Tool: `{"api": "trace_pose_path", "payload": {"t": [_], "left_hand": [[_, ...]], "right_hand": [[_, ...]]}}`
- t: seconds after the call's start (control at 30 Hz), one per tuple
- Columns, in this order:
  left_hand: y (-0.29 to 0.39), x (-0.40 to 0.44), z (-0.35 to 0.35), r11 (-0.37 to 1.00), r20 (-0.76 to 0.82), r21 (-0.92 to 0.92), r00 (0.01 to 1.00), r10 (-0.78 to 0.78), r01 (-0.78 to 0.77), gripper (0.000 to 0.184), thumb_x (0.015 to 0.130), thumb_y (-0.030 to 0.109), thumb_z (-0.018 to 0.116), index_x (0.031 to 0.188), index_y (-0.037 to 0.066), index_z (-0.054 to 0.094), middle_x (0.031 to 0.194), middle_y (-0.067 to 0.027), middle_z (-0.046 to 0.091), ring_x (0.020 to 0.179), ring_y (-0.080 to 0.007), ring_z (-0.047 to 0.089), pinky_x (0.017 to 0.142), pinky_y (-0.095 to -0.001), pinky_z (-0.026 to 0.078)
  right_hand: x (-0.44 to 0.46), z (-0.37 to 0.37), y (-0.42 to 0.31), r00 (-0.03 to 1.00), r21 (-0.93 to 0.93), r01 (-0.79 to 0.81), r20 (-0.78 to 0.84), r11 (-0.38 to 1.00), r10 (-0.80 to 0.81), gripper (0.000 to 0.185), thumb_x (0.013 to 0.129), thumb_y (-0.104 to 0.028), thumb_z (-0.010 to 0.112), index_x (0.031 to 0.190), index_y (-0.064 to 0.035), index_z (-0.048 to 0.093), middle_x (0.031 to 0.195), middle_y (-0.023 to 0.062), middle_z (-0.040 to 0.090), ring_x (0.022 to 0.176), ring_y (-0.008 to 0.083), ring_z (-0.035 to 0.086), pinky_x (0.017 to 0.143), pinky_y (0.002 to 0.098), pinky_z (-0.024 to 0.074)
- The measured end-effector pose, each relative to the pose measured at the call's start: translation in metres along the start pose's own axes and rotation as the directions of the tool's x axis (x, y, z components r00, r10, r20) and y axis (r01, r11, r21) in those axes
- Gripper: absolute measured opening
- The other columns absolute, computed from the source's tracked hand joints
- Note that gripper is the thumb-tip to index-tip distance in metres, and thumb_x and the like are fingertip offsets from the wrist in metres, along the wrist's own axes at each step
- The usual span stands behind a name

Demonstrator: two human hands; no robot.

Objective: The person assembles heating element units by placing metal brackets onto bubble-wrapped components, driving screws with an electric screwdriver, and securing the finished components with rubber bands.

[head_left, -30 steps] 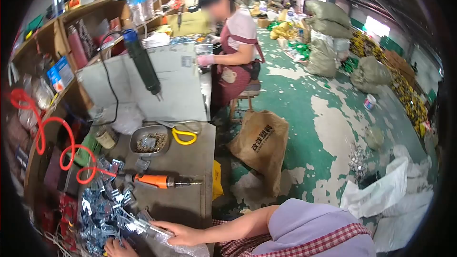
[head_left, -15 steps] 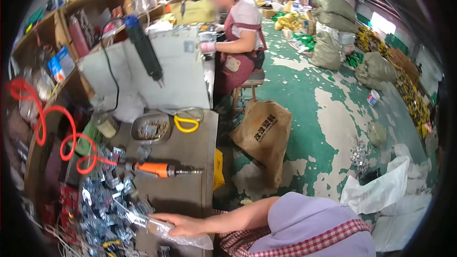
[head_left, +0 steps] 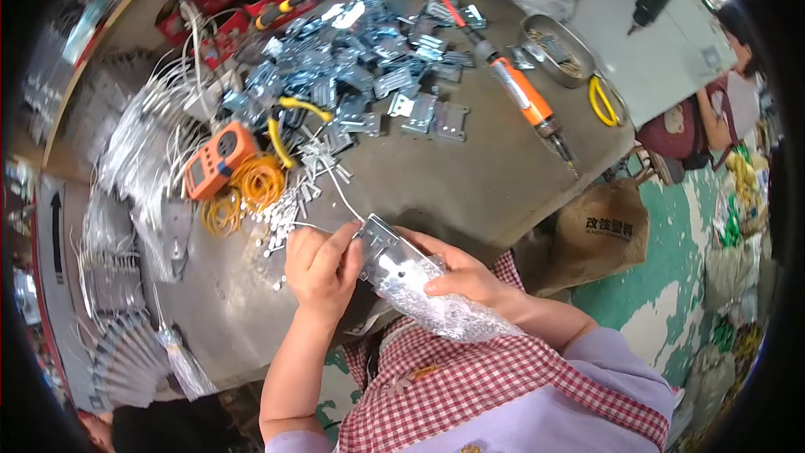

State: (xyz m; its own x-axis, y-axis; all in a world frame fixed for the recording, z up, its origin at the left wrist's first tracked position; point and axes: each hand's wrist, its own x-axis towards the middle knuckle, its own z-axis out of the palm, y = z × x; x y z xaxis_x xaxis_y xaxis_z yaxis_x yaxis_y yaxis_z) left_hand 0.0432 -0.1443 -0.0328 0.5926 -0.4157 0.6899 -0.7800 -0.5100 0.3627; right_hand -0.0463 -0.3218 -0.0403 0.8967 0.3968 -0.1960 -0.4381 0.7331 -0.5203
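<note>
My right hand grips a flat metal plate together with the clear plastic wrap that hangs from its lower end. Close to the plate's upper left corner, my left hand is closed, thumb and forefinger pinching a thin white cable. Those fingertips also seem to touch the plate's edge. Both hands are over the front of the workbench, just above the checked apron. Short white pieces lie scattered beyond my left hand.
A heap of metal plates covers the back of the bench. An orange power screwdriver on a red coiled hose lies right of it, near a screw tray and yellow-handled scissors. An orange meter and bundled white cables are left.
The view has swung down and left. My right hand, earlier beside the metal heap with clear plastic, now holds the plate before me. My left hand has come into view, pinching the cable.
</note>
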Motion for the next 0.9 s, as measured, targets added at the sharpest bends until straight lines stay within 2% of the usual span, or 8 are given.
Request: {"api": "trace_pose_path", "payload": {"t": [0.2,0.27,0.3,0.37,0.5,0.63,0.83,0.9], "left_hand": [[-0.005,-0.018,-0.017,0.998,-0.068,-0.023,0.996,-0.063,0.062,0.025,0.064,0.004,0.068,0.089,0.006,0.065,0.061,-0.003,0.045,0.056,-0.0195,0.044,0.056,-0.0312,0.036],[-0.007,-0.02,-0.02,0.953,-0.128,-0.182,0.955,-0.267,0.242,0.025,0.064,0.003,0.068,0.089,0.005,0.065,0.061,-0.0031,0.044,0.056,-0.0197,0.044,0.056,-0.0313,0.036],[-0.007,-0.018,-0.023,0.953,-0.13,-0.184,0.955,-0.267,0.242,0.025,0.064,0.003,0.068,0.089,0.005,0.065,0.061,-0.0031,0.044,0.056,-0.0197,0.044,0.056,-0.0313,0.036],[-0.005,-0.016,-0.027,0.996,-0.037,-0.088,0.999,-0.03,0.027,0.025,0.064,0.003,0.068,0.089,0.005,0.065,0.061,-0.003,0.044,0.056,-0.0195,0.043,0.056,-0.031,0.035],[-0.007,-0.024,-0.023,0.985,-0.029,-0.086,0.988,-0.151,0.148,0.027,0.063,0.004,0.07,0.089,0.006,0.066,0.061,-0.0028,0.044,0.056,-0.0193,0.043,0.056,-0.0313,0.035],[-0.003,-0.021,-0.025,0.998,-0.019,-0.037,0.999,-0.049,0.048,0.026,0.063,0.003,0.069,0.089,0.006,0.066,0.06,-0.003,0.044,0.056,-0.0194,0.043,0.056,-0.0316,0.036],[-0.007,-0.022,-0.035,0.912,-0.06,-0.271,0.94,-0.336,0.309,0.019,0.07,0.003,0.065,0.089,0.002,0.065,0.061,-0.0067,0.046,0.057,-0.0207,0.044,0.054,-0.0306,0.036],[-0.004,-0.022,-0.037,0.96,-0.046,-0.19,0.975,-0.219,0.207,0.02,0.069,0.005,0.066,0.089,0.003,0.065,0.06,-0.0051,0.045,0.056,-0.0201,0.044,0.055,-0.0307,0.036]], "right_hand": [[0.002,0.016,0.001,0.998,-0.033,-0.062,0.001,0.998,0.062,0.075,0.07,0.0,0.05,0.139,0.0004,0.021,0.132,0.0125,0.04,0.119,0.0179,0.044,0.1,0.0305,0.0342],[0.004,0.018,0.003,0.998,-0.023,-0.068,0.005,0.997,0.068,0.075,0.07,0.0,0.05,0.139,0.0004,0.021,0.132,0.0126,0.04,0.119,0.0181,0.044,0.099,0.0307,0.0345],[0.005,0.018,0.004,0.997,-0.02,-0.071,0.009,0.997,0.072,0.075,0.07,0.0,0.05,0.139,0.0004,0.021,0.132,0.0126,0.04,0.119,0.0182,0.044,0.099,0.0308,0.0348],[0.006,0.018,0.006,0.997,-0.02,-0.078,0.004,0.997,0.078,0.075,0.07,0.0,0.05,0.139,0.0004,0.021,0.132,0.0126,0.04,0.119,0.0182,0.044,0.099,0.0309,0.035],[0.007,0.016,0.013,0.995,-0.042,-0.097,0.025,0.994,0.098,0.074,0.071,-0.001,0.05,0.139,0.0005,0.02,0.133,0.0122,0.039,0.12,0.0179,0.043,0.1,0.0308,0.0339],[0.005,0.017,0.014,0.993,-0.132,-0.12,-0.004,0.984,0.121,0.074,0.071,-0.002,0.05,0.139,0.0006,0.021,0.134,0.0116,0.038,0.121,0.0173,0.04,0.1,0.03,0.0319],[0.008,0.018,0.013,0.995,-0.114,-0.087,0.043,0.99,0.093,0.075,0.071,-0.002,0.051,0.139,0.0005,0.021,0.135,0.0112,0.037,0.122,0.0174,0.04,0.101,0.0296,0.0314],[0.008,0.018,0.014,0.995,-0.126,-0.08,0.041,0.989,0.086,0.075,0.07,-0.002,0.051,0.139,0.0004,0.021,0.135,0.0113,0.037,0.122,0.0174,0.04,0.101,0.0296,0.0314]]}}
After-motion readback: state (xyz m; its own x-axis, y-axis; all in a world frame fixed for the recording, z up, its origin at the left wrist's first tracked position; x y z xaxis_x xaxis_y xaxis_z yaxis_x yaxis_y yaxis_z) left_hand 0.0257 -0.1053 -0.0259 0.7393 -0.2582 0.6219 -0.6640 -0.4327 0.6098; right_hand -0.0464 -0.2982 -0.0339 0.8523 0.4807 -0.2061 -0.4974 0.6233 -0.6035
